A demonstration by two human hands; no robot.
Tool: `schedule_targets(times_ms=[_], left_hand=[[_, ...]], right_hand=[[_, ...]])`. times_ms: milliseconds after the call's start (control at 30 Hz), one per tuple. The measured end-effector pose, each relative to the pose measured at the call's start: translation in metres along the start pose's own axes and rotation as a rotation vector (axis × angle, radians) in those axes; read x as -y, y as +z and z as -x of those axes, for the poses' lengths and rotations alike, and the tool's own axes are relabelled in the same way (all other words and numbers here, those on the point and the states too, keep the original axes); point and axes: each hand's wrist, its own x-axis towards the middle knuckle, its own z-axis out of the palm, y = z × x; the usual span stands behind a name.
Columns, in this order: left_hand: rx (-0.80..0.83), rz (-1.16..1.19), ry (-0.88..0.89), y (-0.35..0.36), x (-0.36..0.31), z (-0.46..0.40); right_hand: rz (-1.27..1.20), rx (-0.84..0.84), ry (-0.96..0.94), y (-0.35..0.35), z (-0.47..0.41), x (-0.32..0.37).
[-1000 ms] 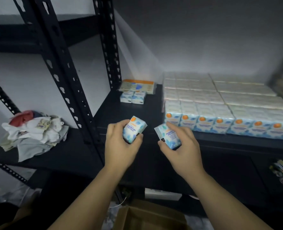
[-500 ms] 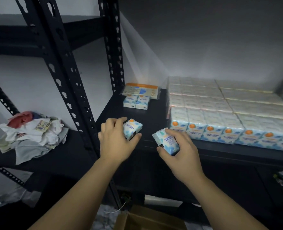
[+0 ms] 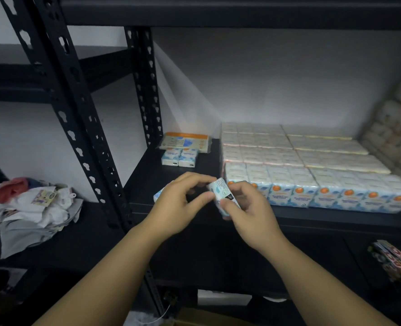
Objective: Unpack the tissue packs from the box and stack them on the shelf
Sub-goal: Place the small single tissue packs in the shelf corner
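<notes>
- Both hands meet at the front edge of the black metal shelf [image 3: 147, 182], low in the head view.
- Right hand [image 3: 248, 208] has its fingers and thumb curled round a small blue-and-white tissue pack [image 3: 220, 191], tilted, barcode end facing up.
- Left hand [image 3: 183, 203] sits just beside it, fingers bent, thumb tip touching that same pack; whether it truly grips anything, I cannot tell.
- Peeking out behind the left hand's knuckles: a second small blue-and-white pack [image 3: 160, 196], lying on the shelf board.
- Right of the hands, a big block of stacked tissue packs with orange dots [image 3: 312, 170] fills the shelf.
- Beyond the hands, two loose small packs [image 3: 179, 157] side by side, a flat orange-edged packet [image 3: 185, 142] just behind them.
- Far left of the hands, a heap of crumpled white and red cloth [image 3: 28, 205].
- Below the hands, the brown cardboard box's edge [image 3: 194, 318] shows at the bottom.
</notes>
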Motion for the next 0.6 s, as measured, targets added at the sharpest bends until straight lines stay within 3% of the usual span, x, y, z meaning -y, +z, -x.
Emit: schedule_targets(times_ms=[267, 467, 600], left_hand=[[-0.121, 0.201, -0.195, -0.001, -0.008, -0.006], [-0.088, 0.338, -0.275, -0.009, 0.006, -0.003], [-0.156, 0.343, -0.339, -0.012, 0.012, -0.003]], right_hand=[[-0.078, 0.097, 0.039, 0.002, -0.001, 0.016], [-0.097, 0.010, 0.060, 0.008, -0.010, 0.010], [0.043, 0.140, 0.009, 0.011, -0.012, 0.005]])
